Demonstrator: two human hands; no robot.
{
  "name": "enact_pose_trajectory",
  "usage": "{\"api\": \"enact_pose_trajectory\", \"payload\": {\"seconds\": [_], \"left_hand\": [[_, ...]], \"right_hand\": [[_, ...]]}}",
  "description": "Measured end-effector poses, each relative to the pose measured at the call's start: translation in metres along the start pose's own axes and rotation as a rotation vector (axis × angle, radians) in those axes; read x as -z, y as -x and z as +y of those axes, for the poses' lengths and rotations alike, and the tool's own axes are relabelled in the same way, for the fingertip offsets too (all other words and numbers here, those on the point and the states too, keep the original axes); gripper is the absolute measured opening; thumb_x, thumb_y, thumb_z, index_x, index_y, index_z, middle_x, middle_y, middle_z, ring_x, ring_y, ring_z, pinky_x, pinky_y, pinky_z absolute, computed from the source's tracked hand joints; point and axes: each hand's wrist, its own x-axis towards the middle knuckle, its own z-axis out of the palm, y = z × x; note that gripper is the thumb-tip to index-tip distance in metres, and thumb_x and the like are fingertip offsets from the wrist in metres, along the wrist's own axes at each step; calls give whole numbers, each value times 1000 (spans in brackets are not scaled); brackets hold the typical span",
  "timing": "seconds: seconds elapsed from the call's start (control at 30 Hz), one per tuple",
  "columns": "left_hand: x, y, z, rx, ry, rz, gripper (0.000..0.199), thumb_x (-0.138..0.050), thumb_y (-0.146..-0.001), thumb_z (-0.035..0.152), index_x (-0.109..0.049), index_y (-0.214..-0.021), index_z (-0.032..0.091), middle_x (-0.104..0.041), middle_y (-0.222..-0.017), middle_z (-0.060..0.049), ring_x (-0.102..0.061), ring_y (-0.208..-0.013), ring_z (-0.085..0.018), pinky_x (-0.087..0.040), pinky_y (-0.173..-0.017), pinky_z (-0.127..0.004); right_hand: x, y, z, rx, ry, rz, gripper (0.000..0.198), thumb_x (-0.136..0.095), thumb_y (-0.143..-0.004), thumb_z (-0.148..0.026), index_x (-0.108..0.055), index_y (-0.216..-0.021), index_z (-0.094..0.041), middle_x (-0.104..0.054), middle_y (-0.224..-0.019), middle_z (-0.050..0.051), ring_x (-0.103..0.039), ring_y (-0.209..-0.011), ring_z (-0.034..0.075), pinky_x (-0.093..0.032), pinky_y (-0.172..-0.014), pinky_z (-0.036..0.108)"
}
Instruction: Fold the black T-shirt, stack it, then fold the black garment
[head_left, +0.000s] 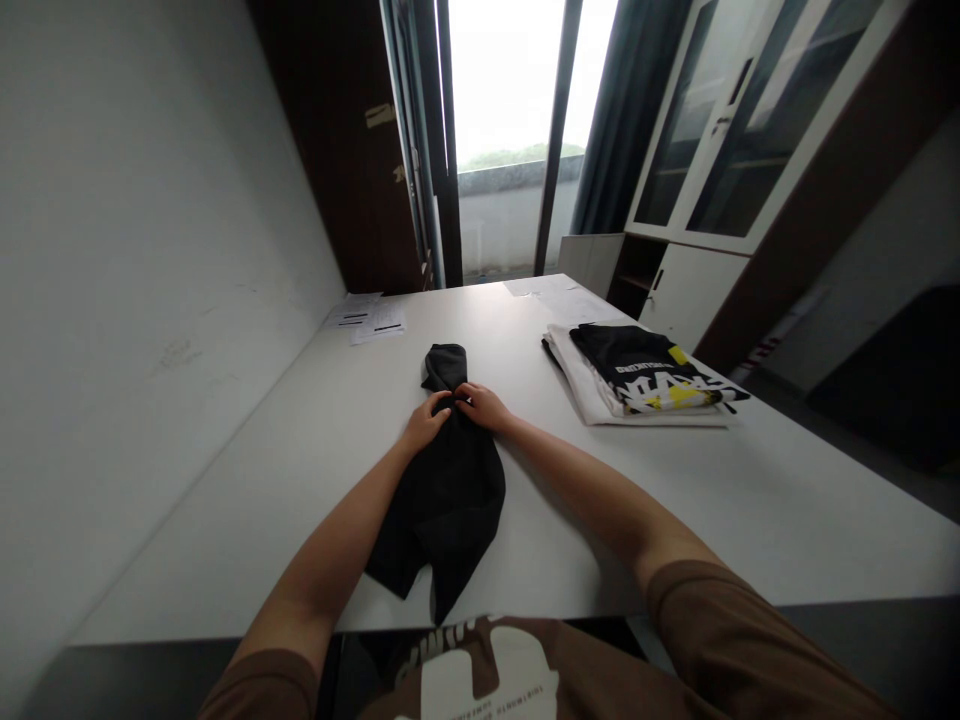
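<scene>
A black garment (457,480) lies bunched lengthwise on the white table (315,480), its lower end spreading into two flaps near the front edge. Its exact kind cannot be made out. My left hand (426,422) pinches the cloth at a gathered, narrow spot toward the far end. Right beside it, my right hand (484,406) grips the same spot with fingers curled in. The two sets of fingertips nearly meet. Beyond them, a short folded-looking end of the garment sticks out. The fingers partly hide the gathered cloth.
A stack of folded shirts (600,385), the top one black with white and yellow print, sits at the right. Printed papers (379,322) lie by the left wall, and more sheets (555,295) at the far edge. A white cabinet (697,285) stands beyond on the right.
</scene>
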Motion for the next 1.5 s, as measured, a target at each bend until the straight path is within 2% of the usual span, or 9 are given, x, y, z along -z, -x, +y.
{"api": "enact_pose_trajectory", "payload": {"seconds": [0.43, 1.03, 1.5], "left_hand": [[-1, 0, -3, -28, -15, -6, 48, -67, -97, 27, -72, -144, 23, -74, -151, -8, -68, -145, -30, -47, -133, -49], [3, 4, 17, 19, -30, -4, 46, -68, -96, 24, -75, -141, 25, -77, -148, -6, -70, -142, -31, -49, -132, -51], [3, 3, 11, 5, -32, -15, 47, -67, -97, 23, -73, -143, 24, -75, -151, -7, -68, -144, -30, -48, -132, -50]], "right_hand": [[2, 1, -5, -9, -6, -4, 17, -72, -100, -20, -74, -117, -25, -75, -115, 5, -70, -102, 22, -54, -94, 34], [7, 1, -12, -32, -17, -17, 16, -72, -100, -20, -75, -115, -25, -75, -114, 5, -70, -102, 22, -55, -93, 34], [7, 1, -12, -34, -24, -21, 17, -72, -100, -20, -75, -116, -25, -76, -114, 6, -70, -103, 22, -54, -93, 34]]}}
